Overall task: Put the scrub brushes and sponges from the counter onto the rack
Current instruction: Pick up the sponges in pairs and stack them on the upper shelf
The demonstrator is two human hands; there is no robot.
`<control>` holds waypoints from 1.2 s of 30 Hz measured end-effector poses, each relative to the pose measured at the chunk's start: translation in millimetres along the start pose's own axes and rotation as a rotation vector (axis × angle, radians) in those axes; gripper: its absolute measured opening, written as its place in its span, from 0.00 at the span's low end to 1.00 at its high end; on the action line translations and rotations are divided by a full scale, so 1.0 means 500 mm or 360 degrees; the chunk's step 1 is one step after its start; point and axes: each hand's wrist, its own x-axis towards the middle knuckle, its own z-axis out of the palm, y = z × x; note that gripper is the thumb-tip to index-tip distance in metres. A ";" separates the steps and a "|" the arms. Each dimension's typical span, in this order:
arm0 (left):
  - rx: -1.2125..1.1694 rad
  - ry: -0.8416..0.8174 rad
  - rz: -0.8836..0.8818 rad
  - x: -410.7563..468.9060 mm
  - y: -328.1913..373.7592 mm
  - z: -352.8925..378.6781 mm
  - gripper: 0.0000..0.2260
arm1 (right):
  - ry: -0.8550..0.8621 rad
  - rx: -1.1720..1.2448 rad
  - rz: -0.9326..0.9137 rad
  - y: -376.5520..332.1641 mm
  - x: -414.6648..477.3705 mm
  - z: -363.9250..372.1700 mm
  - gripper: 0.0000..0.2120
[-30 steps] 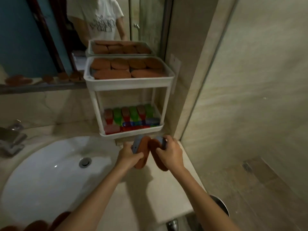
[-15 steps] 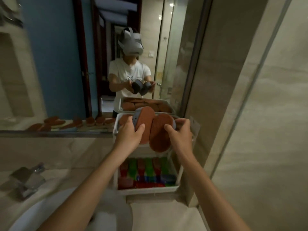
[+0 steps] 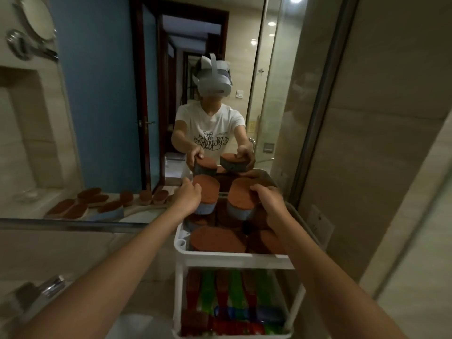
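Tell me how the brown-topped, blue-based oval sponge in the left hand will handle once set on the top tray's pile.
Probably light: the left hand holds the brown-topped oval sponge by one side alone. Likely squashy, given its thick blue foam-like base. It may tip or slide: the white rack's top tray already holds overlapping sponges.

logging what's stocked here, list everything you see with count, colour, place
mirror: one, back wall
rack: one, white, against mirror
left sponge: one, brown top, blue-grey base, over top tier
right sponge: one, same colours, over top tier
stored sponges: several, brown, in top tier
scrub brushes: several, red, green, blue, bottom tier
counter sponges: several, brown, seen in mirror
faucet: one, chrome, lower left
left hand: one, grips left sponge
right hand: one, grips right sponge
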 end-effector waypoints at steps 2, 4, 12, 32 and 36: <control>0.0012 -0.0004 0.0003 0.017 -0.005 0.012 0.21 | -0.0007 -0.0052 -0.0002 0.007 0.023 0.021 0.15; 0.0050 0.0002 -0.0003 0.031 -0.014 0.023 0.21 | 0.0004 -0.0111 -0.0019 0.013 0.042 0.038 0.11; 0.0202 0.0147 0.0176 0.043 -0.055 0.028 0.20 | -0.0021 -0.0377 -0.0158 0.026 0.056 0.071 0.08; 0.0039 0.0344 0.0248 0.017 -0.062 0.048 0.12 | 0.0025 -0.0420 -0.0147 0.039 0.062 0.067 0.10; -0.0008 0.0351 0.0210 0.015 -0.059 0.051 0.10 | -0.0050 -0.0628 -0.0284 0.045 0.064 0.073 0.11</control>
